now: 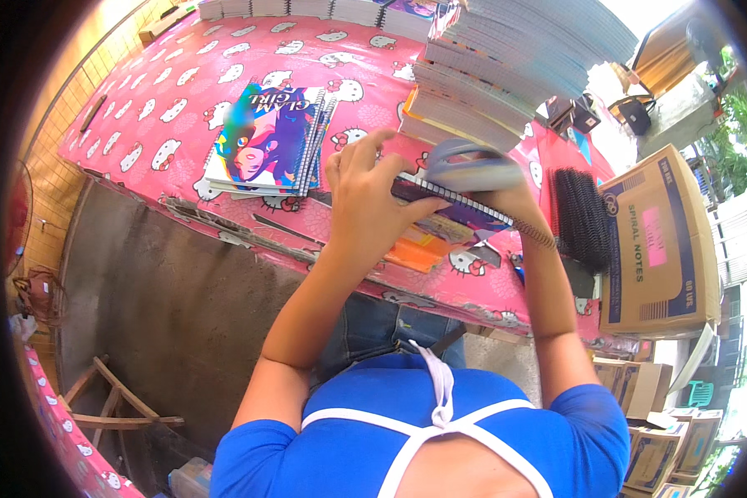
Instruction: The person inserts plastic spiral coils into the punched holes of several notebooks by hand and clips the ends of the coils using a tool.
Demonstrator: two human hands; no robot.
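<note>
Pink-covered table [249, 56]: one notebook [485, 227], near centre toward two o'clock, is gripped by the left hand's [365, 187] fingers, spine up, probably to expose its binding; blur hides whether the right hand's [516, 203] fingers grip one grey-blue tool [473, 172]. One notebook pile [261, 153] lies near eleven; one carton [664, 274] stands at three.

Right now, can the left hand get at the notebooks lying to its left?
Probably yes: the notebooks lie close beside the left hand, nothing visible between, though it holds another notebook.
</note>
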